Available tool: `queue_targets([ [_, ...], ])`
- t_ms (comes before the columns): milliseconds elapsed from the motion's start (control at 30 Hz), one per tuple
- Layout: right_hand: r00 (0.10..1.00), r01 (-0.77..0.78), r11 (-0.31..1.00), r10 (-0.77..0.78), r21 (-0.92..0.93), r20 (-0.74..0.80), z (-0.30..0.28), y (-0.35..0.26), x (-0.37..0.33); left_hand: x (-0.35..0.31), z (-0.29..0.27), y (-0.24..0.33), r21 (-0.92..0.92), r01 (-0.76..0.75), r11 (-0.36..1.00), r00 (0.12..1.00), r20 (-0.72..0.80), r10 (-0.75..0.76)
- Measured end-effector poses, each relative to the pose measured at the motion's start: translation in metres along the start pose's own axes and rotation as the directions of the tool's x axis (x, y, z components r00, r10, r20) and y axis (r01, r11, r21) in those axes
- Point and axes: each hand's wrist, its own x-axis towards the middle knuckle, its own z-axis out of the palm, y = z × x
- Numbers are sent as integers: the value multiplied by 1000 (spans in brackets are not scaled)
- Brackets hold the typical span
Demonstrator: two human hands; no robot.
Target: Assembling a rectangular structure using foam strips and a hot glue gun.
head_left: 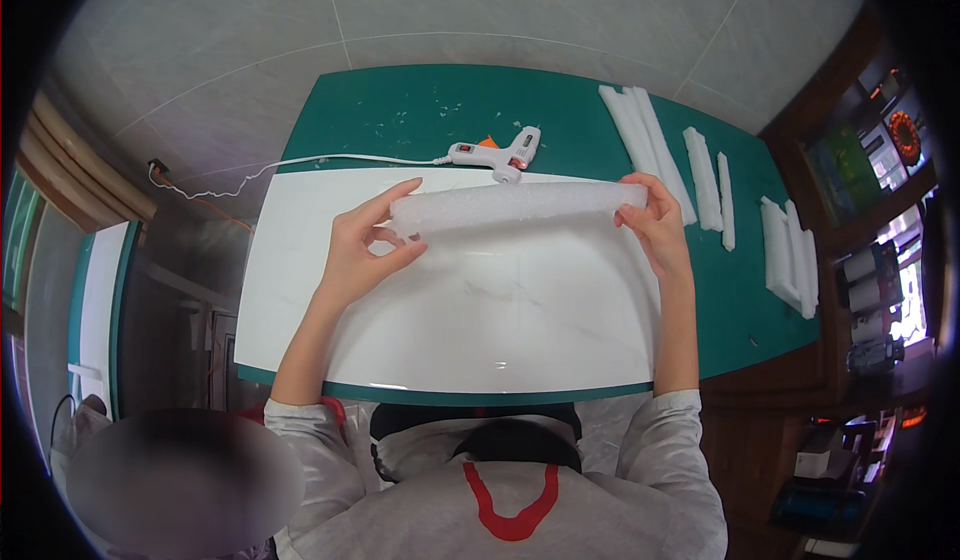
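A long white foam strip [520,207] is held level between my two hands, above the white board. My left hand [368,245] grips its left end, with the thumb below and the fingers at the top and back. At the right end, my right hand [655,225] pinches it between thumb and fingers. Just beyond the strip lies a white hot glue gun [500,152], its cord running off to the left. The strip's far side is hidden from me.
The glossy white board [490,330] lies on a green table [400,110]. Long foam pieces [648,145], shorter ones [705,180] and a bunch of several [788,255] lie on the right. A wall socket [158,168] takes the cord. Wooden shelves [860,200] stand at right.
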Motion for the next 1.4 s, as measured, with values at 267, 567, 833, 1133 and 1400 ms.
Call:
queue_targets([
  [267,995,69,997,-70,-23,-74,2,4,-2,-2,-2,-16,-173,111,979,972,-187,-143],
  [567,993,88,993,-94,-83,-71,4,8,-4,-4,0,-20,256,0,967,963,-260,69],
  [833,985,170,982,-172,-81,-18,-3,7,-6,-2,-3,-18,341,-97,935,961,-211,177],
  [1133,981,195,980,-195,-28,22,-10,2,-8,0,-2,-18,234,-82,969,971,-199,130],
  [1400,986,165,986,-165,8,13,-8,-1,-11,0,-1,-19,236,-102,967,966,-207,152],
])
